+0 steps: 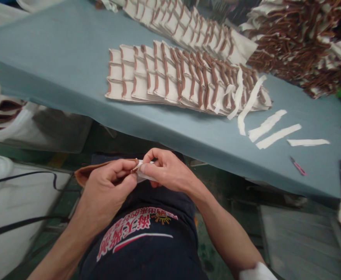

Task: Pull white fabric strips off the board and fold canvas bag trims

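Observation:
Both hands meet in front of my body, below the table's edge. My left hand (109, 186) is closed round a brown-edged piece (84, 173) that sticks out to the left. My right hand (166, 169) pinches a white strip (142, 175) at that piece's end, fingertips of both hands touching. On the blue-grey table (56, 58) above lies a fanned row of white pieces with brown edging (176, 77).
A second row of such pieces (187, 27) and a loose heap (304, 39) lie at the back right. Peeled white strips (275, 132) and a small pink cutter (298, 166) lie on the table's right. White bags (9, 202) stand at my left.

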`<state>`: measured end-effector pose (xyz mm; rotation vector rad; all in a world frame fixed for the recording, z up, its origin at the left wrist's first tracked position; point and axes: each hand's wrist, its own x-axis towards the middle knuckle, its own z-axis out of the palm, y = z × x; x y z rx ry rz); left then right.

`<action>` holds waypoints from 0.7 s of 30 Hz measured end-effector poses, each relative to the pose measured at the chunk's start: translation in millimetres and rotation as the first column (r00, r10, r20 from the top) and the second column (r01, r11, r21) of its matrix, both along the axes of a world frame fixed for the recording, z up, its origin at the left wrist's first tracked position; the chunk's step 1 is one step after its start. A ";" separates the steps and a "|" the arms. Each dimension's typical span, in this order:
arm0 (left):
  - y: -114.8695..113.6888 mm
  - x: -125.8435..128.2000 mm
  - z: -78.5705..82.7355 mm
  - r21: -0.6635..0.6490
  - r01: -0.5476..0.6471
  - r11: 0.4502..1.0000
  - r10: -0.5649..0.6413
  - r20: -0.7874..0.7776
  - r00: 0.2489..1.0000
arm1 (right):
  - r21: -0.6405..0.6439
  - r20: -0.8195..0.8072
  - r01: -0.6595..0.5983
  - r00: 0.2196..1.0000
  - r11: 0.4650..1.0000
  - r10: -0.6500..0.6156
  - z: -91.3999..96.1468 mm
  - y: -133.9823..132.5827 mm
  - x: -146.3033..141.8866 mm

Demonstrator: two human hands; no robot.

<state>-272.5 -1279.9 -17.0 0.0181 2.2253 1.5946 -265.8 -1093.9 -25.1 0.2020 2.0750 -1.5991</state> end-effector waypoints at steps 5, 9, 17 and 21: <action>4.0 1.3 -2.0 -0.069 0.043 0.997 -0.050 -0.107 0.993 | -0.043 0.001 -0.007 1.000 0.999 0.007 -12.7 -1.6 -2.2; 2.9 4.6 -8.3 -0.243 0.017 0.970 -0.078 -0.245 0.967 | -0.207 0.076 -0.045 0.995 0.977 0.062 -22.7 -3.8 -5.3; -11.1 -10.0 -0.9 0.015 0.144 0.989 -0.144 -0.004 0.990 | -0.281 0.071 -0.133 0.985 0.950 0.159 -20.0 6.9 2.5; -14.8 -15.8 5.7 0.114 0.093 0.989 -0.101 0.065 0.993 | -0.173 -0.010 -0.102 0.995 0.980 0.102 -5.4 20.4 15.1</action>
